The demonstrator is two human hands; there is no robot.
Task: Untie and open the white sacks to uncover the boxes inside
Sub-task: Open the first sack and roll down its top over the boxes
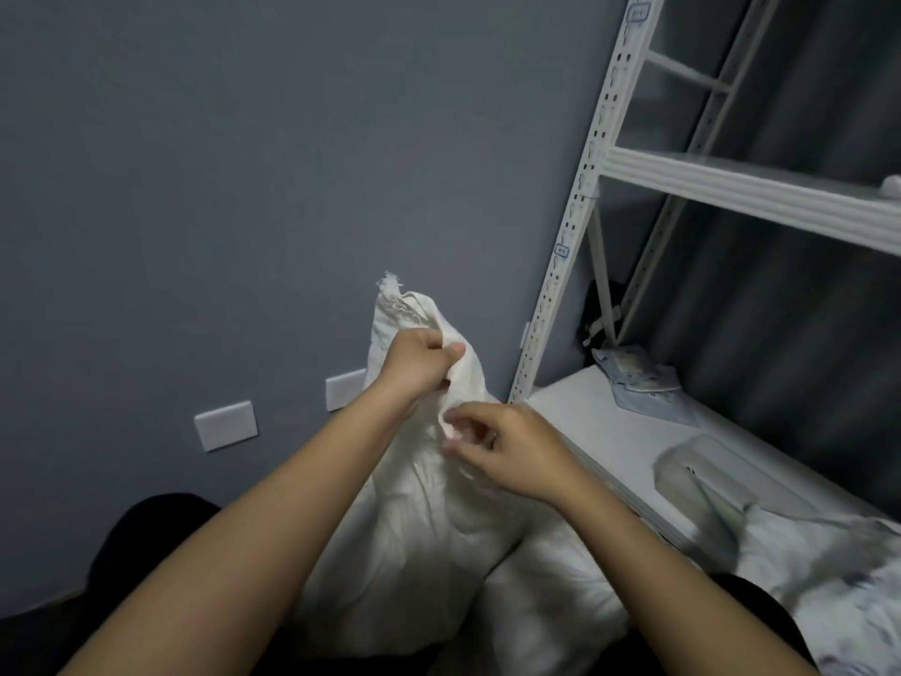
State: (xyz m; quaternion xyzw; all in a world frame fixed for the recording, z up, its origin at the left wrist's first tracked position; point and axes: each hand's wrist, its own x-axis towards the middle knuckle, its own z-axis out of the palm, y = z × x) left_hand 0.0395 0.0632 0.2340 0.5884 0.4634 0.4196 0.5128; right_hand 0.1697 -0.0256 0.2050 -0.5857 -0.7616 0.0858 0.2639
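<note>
A white woven sack (419,539) stands upright between my arms, its frayed neck bunched together at the top. My left hand (419,363) grips the gathered neck just below the frayed end. My right hand (507,451) sits lower and to the right, with fingers curled and pinching the cloth or tie at the sack's neck. A second white sack (551,607) lies against the first, lower right. No box shows; the sacks hide their contents.
A white metal shelving rack (585,226) stands at the right; its low shelf (604,431) holds a folded pale blue cloth (643,383) and a clear plastic container (716,475). A grey wall with white outlet plates (225,425) lies behind. More white bagging lies at the far right.
</note>
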